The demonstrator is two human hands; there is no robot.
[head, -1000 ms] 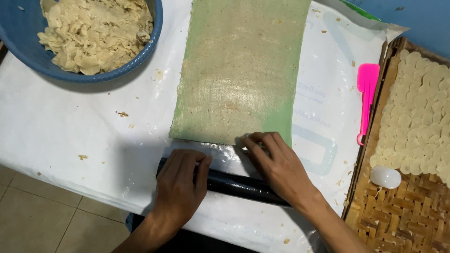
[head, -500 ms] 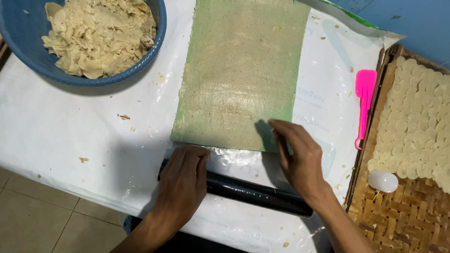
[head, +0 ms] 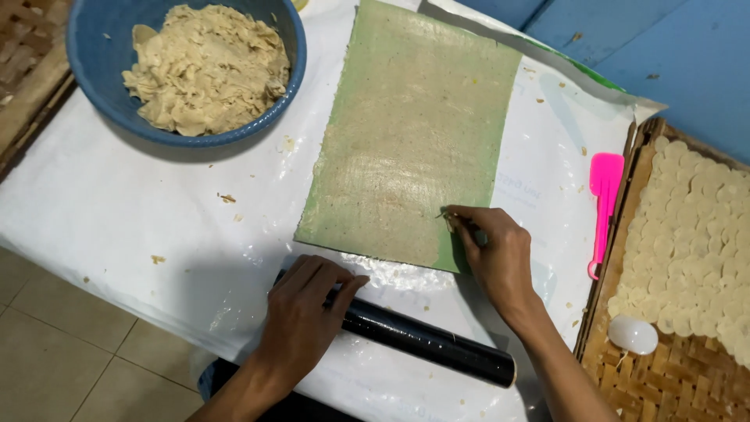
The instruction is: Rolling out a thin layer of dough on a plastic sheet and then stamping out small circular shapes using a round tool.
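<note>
A: Left hand [head: 305, 312] lies flat, fingers spread, on the black roller [head: 426, 340], which sits on the white-covered worktop [head: 117, 211] just below the green sheet [head: 414, 133].

B: And the right hand [head: 492, 254] is curled at the sheet's lower right corner, fingertips pinched on something small at the thin dough layer; what it is, I cannot tell.

A: Blue bowl [head: 94, 86] of dough scraps top left, pink scraper [head: 605, 199] beside the woven tray [head: 687, 375] of pale discs.
</note>
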